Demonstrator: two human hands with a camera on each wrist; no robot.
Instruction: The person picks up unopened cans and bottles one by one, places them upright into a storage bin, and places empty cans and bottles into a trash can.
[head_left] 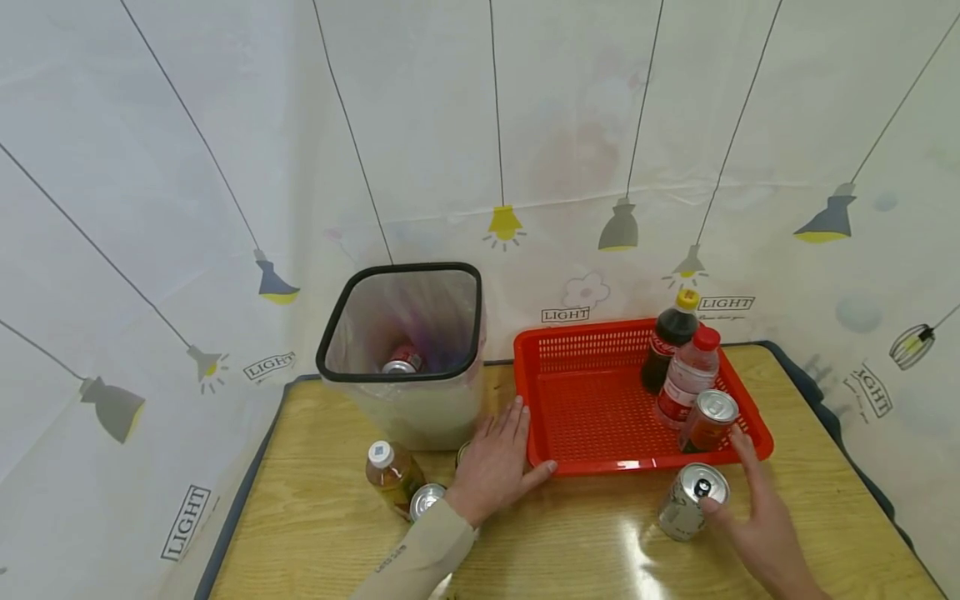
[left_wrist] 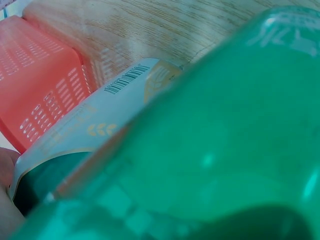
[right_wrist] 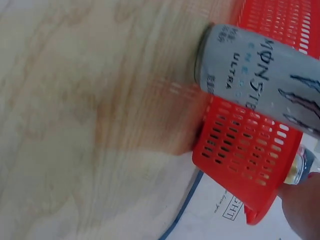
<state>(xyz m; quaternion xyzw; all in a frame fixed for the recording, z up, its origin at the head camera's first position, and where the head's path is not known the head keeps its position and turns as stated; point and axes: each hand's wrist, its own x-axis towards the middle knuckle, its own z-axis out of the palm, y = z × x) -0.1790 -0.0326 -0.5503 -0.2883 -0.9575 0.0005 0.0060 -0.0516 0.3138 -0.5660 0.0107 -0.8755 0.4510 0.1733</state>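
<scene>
My left hand (head_left: 491,462) lies with fingers straight against the near left side of the red plastic basket (head_left: 585,467). My right hand (head_left: 765,525) is spread beside a silver Monster can (head_left: 682,508) on the table. Its thumb overlaps the can's top, and its index finger reaches to the basket's rim near a red can (head_left: 705,425). In the right wrist view, the Monster can (right_wrist: 255,75) stands in front of the basket wall (right_wrist: 240,140), with a fingertip at the rim. Inside the basket are a cola bottle (head_left: 663,350) and a red-capped bottle (head_left: 686,383).
A lined trash bin (head_left: 420,408) holds a red can (head_left: 403,360). Left of my left hand stand a white-capped bottle (head_left: 393,475) and a can (head_left: 427,502). In the left wrist view, a green see-through object (left_wrist: 225,140) covers part of a pale can (left_wrist: 110,110).
</scene>
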